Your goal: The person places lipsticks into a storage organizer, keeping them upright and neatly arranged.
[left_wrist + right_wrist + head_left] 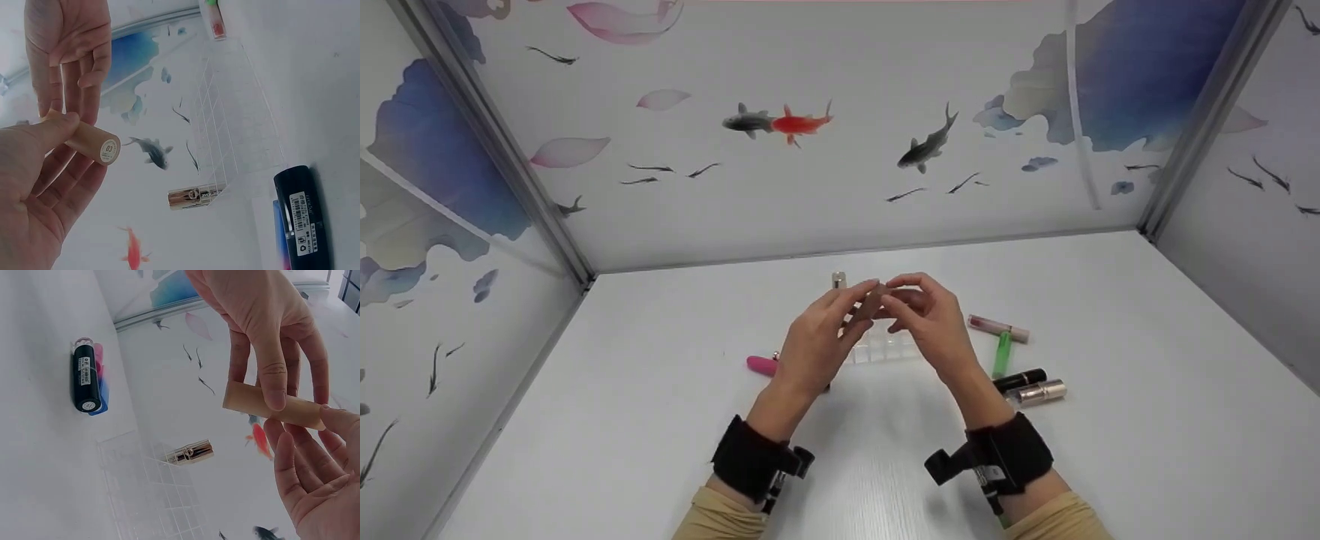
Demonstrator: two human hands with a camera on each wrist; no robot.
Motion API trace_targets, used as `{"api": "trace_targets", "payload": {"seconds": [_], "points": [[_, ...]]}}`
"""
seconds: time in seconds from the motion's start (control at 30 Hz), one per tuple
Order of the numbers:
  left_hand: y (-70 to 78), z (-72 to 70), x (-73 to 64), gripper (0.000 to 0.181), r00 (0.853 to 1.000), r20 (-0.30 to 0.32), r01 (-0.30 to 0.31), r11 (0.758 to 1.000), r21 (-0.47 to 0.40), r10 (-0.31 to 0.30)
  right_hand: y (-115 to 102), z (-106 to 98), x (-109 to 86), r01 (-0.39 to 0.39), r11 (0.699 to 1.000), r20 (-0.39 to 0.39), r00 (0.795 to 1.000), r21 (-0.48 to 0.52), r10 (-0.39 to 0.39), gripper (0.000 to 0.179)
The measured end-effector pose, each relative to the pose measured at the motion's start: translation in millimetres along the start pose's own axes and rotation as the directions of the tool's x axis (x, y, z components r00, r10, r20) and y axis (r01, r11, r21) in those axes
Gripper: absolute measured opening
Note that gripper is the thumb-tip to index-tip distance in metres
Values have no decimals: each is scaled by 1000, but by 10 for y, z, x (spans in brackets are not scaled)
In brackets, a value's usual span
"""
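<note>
A tan lipstick tube [870,303] with a round "03" label on one end is held up above the table between both hands. My left hand [816,341] grips it around the middle, thumb pressed on its side. At the tube's other end, my right hand [937,322] pinches it with the thumb and fingers. The left wrist view shows the labelled end of the tube [93,140] sticking out free. Below the hands lies a clear compartment organizer [885,347], partly hidden by them in the head view.
Behind the organizer is a gold lipstick [191,453]. To its right lie a lip gloss [997,328], a green tube [1002,355], a black tube [1020,380] and a silver tube [1041,392]. On the left are a pink item [762,365] and a labelled black tube [304,219].
</note>
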State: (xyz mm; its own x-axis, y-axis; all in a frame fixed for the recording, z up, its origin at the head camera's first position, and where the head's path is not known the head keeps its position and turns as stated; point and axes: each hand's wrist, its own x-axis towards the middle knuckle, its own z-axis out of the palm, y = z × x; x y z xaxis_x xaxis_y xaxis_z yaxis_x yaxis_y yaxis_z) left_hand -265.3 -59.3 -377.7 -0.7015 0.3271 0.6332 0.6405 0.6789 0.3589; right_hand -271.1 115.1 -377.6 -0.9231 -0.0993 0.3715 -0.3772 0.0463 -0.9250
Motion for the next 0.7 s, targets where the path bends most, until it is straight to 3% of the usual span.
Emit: {"api": "trace_targets", "payload": {"seconds": [0.33, 0.57, 0.7], "points": [[4, -27, 76, 37, 996, -89, 17, 998, -56, -22, -24, 38, 19, 84, 995, -37, 996, 58, -81, 22], [47, -86, 168, 30, 991, -123, 56, 998, -36, -60, -73, 83, 9, 128, 991, 4, 992, 43, -128, 28], [39, -106, 176, 31, 989, -131, 51, 996, -78, -61, -74, 94, 11, 163, 986, 30, 986, 27, -164, 29]]}}
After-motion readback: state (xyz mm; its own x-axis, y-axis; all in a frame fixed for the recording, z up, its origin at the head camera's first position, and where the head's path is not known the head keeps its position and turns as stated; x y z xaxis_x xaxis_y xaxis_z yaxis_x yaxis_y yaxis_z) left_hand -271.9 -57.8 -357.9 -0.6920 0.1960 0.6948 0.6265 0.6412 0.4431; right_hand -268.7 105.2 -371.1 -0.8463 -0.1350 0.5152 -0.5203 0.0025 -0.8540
